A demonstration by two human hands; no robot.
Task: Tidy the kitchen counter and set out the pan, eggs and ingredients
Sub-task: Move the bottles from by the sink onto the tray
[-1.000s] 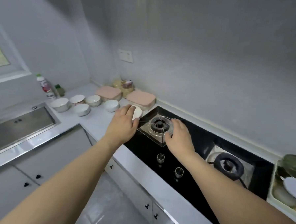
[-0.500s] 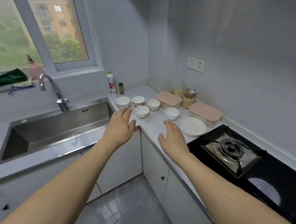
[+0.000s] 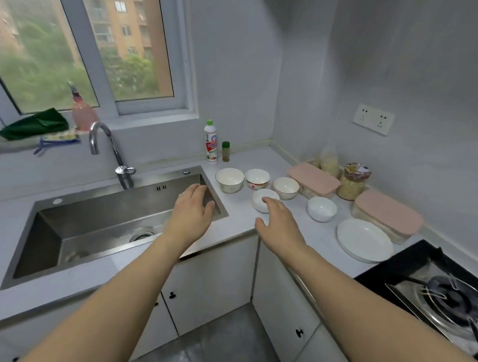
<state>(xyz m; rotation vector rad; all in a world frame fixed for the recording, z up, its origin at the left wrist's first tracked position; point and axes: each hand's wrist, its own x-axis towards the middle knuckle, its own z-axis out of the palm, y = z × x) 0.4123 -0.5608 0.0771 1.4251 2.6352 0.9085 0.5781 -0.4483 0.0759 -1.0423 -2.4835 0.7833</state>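
Several white bowls stand on the corner of the counter (image 3: 238, 222): a large one (image 3: 229, 179), a patterned one (image 3: 257, 178), another (image 3: 285, 187), a small one (image 3: 262, 200) and one further right (image 3: 321, 209). A white plate (image 3: 364, 240) lies by the stove. Two pink-lidded containers (image 3: 314, 179) (image 3: 387, 215) sit along the wall. My left hand (image 3: 193, 214) hovers over the sink's right end, fingers relaxed and empty. My right hand (image 3: 278, 220) reaches over the counter, fingertips at the small bowl, holding nothing.
A steel sink (image 3: 105, 223) with a tap (image 3: 109, 152) lies left. A detergent bottle (image 3: 211, 140) and a small green-capped jar (image 3: 225, 151) stand behind the bowls. Jars and bags of dry food (image 3: 352, 181) fill the corner. A gas burner (image 3: 447, 299) sits at the right.
The view has swung left from the stove to the sink and corner. Both hands left the burner and plate area and now hover near the sink edge and the small bowl.
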